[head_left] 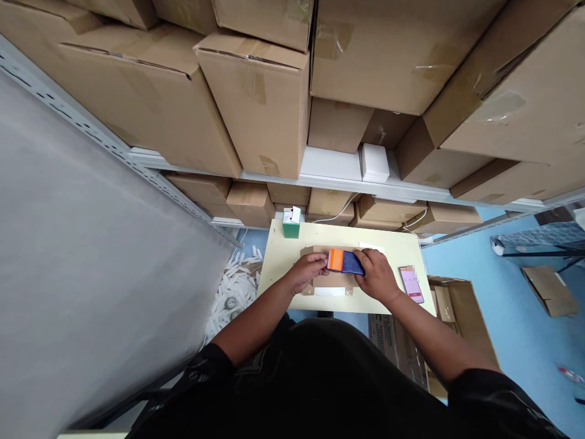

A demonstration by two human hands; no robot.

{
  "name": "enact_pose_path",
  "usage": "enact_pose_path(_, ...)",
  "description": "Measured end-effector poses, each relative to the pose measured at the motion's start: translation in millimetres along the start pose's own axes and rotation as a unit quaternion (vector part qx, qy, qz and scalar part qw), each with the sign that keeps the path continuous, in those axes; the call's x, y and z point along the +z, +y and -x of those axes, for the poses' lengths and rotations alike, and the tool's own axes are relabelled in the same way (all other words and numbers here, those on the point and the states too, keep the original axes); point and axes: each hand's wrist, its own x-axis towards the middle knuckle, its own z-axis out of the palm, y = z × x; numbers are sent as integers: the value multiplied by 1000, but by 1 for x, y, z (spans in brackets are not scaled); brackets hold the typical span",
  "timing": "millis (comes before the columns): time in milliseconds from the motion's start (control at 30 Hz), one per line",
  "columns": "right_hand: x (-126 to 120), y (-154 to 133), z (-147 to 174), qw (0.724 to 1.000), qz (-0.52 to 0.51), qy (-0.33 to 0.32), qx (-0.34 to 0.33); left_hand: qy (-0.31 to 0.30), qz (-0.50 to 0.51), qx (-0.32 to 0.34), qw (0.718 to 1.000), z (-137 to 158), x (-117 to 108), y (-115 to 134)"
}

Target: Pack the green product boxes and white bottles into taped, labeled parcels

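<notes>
Over the table, both hands are at a flat orange-and-blue item (pixel 342 261); its exact kind I cannot make out. The left part is bright orange with a pale jagged edge, the right part dark blue. My right hand (pixel 377 275) grips the blue end, thumb near side and fingers over the top. At the orange end, my left hand (pixel 311 271) is closed, fingertips pinched at the jagged edge. Under the item lies a brown cardboard piece (pixel 322 281), partly covered by the hands. White paper (pixel 329 291) shows at its near side.
A green box (pixel 291 228) with white flaps stands at the pale table's (pixel 277 244) back left. A phone (pixel 412 284) lies at the right. Shelves of cartons (pixel 256 103) overhang the far side. White scraps (pixel 233 292) cover the left floor; an open carton (pixel 470 317) stands right.
</notes>
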Motion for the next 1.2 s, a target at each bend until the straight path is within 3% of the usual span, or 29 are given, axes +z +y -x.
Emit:
enact_pose_path(300, 5, 2, 0, 1000, 0, -20, -13, 0, 50, -8, 999, -2, 1, 1)
enact_pose_path(700, 3, -4, -14, 998, -65, -15, -11, -46, 133, -2, 990, -7, -7, -6)
enact_pose_path(1033, 6, -10, -29, 987, -73, -142, 20, -31, 144, 11, 989, -11, -6, -4)
enact_pose_path(1200, 10, -12, -31, 980, -67, -182, 37, -9, 177, -34, 984, -12, -11, -5)
